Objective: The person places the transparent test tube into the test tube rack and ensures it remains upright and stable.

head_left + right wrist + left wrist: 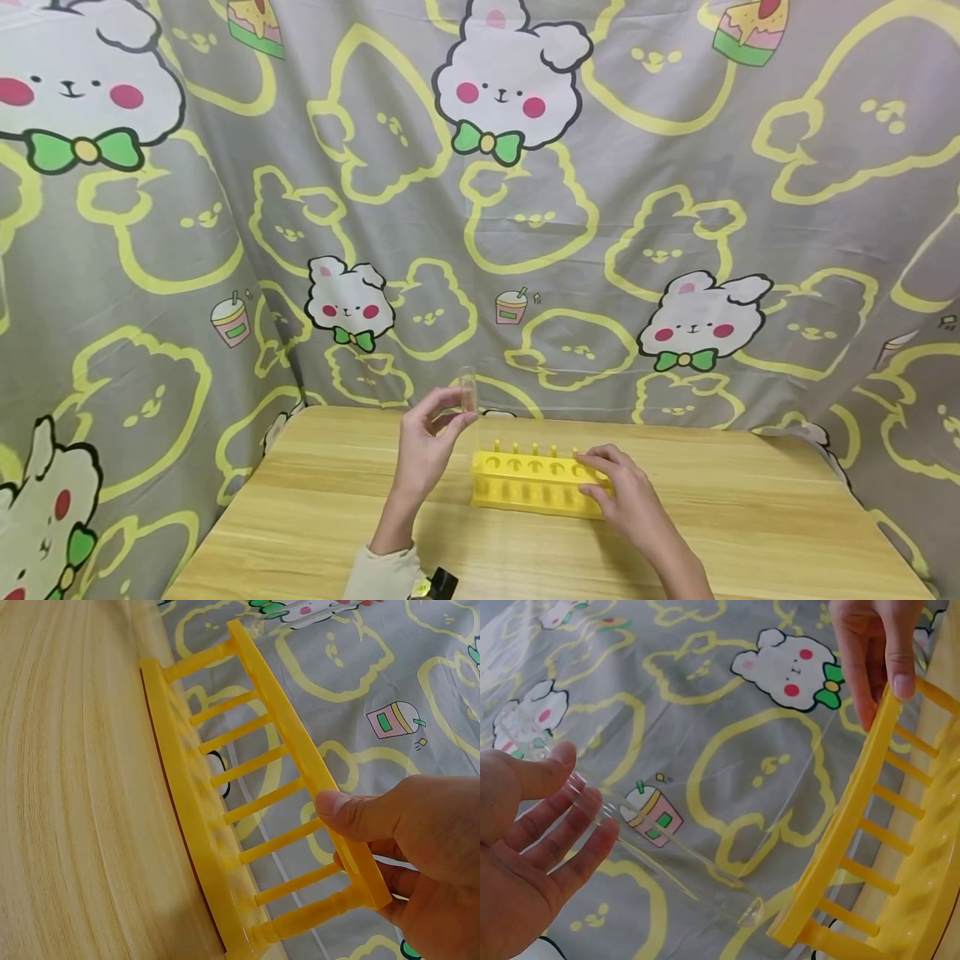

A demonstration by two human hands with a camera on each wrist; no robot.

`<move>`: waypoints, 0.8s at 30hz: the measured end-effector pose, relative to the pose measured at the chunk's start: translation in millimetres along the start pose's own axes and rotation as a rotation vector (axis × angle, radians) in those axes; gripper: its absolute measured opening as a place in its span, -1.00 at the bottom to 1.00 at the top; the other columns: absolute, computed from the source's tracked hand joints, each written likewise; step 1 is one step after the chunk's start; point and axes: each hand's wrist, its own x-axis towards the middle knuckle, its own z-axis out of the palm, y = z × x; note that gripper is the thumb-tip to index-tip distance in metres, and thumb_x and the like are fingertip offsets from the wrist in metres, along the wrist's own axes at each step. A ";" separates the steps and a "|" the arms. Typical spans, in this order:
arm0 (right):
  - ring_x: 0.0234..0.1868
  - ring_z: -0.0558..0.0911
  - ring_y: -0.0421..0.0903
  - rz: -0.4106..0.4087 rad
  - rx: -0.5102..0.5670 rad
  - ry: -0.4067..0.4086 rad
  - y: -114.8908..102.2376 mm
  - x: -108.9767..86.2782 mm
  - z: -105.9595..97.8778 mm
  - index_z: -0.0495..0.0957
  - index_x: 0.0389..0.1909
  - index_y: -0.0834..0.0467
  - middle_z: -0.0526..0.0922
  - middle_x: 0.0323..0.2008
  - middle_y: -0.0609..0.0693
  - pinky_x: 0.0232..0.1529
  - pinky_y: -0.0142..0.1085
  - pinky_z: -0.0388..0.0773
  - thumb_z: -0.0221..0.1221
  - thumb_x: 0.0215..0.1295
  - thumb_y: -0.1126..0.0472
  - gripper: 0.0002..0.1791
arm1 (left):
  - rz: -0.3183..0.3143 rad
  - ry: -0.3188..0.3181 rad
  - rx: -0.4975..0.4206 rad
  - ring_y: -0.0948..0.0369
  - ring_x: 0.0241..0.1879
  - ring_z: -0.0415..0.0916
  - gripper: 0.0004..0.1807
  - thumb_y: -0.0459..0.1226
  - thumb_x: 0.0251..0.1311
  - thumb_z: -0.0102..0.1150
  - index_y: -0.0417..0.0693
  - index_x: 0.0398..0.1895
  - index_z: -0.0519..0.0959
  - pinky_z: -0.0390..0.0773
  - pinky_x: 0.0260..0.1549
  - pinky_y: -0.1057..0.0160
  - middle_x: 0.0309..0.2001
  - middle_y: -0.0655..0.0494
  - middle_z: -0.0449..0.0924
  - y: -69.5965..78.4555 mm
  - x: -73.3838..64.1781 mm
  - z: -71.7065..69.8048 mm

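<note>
A clear test tube stands upright in my left hand, pinched between thumb and fingers. In the left wrist view the test tube reaches down toward the near end of the yellow test tube rack; whether they touch I cannot tell. My right hand grips the right end of the rack, its thumb on one edge of the top plate and fingers at the other edge. Round holes line the top plate, and several pegs rise behind them.
The rack stands on a wood-grain table. Behind and at both sides hangs a grey curtain printed with rabbits and yellow outlines. A small black device sits at the left sleeve.
</note>
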 end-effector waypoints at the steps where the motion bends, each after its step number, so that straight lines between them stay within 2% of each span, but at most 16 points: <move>1: 0.01 0.64 -0.02 -0.002 0.001 0.000 0.0 -0.1 -0.2 0.71 0.07 0.22 0.63 -0.04 -0.03 -0.02 -0.09 0.68 0.49 0.08 0.43 -0.53 | -0.002 0.000 -0.002 0.12 -0.11 0.69 -0.73 -0.50 0.19 0.40 -0.21 -0.04 0.68 0.72 -0.10 0.21 -0.17 -0.10 0.71 0.1 -0.2 0.3; 9: 0.01 0.64 -0.01 -0.004 0.007 0.001 0.0 -0.2 0.2 0.71 0.07 0.23 0.63 -0.04 -0.02 -0.02 -0.08 0.68 0.48 0.07 0.44 -0.53 | -0.012 -0.003 -0.004 0.11 -0.11 0.69 -0.74 -0.48 0.20 0.40 -0.19 -0.05 0.69 0.73 -0.09 0.16 -0.17 -0.08 0.72 -0.1 -1.2 1.1; 16: 0.03 0.63 0.00 -0.010 0.017 0.014 0.2 0.0 -0.5 0.72 0.07 0.22 0.63 -0.03 -0.05 0.00 -0.08 0.68 0.49 0.08 0.43 -0.53 | -0.019 0.005 -0.001 0.12 -0.12 0.69 -0.74 -0.48 0.18 0.41 -0.19 -0.05 0.69 0.72 -0.09 0.20 -0.17 -0.08 0.72 0.7 -0.6 3.7; 24: 0.02 0.63 -0.02 -0.017 0.019 0.026 0.0 0.6 0.0 0.72 0.06 0.22 0.63 -0.04 -0.05 -0.02 -0.10 0.68 0.49 0.07 0.44 -0.54 | -0.004 -0.011 -0.032 0.16 -0.13 0.68 -0.73 -0.50 0.18 0.40 -0.22 -0.05 0.68 0.73 -0.12 0.19 -0.19 -0.19 0.69 -0.1 -0.2 8.5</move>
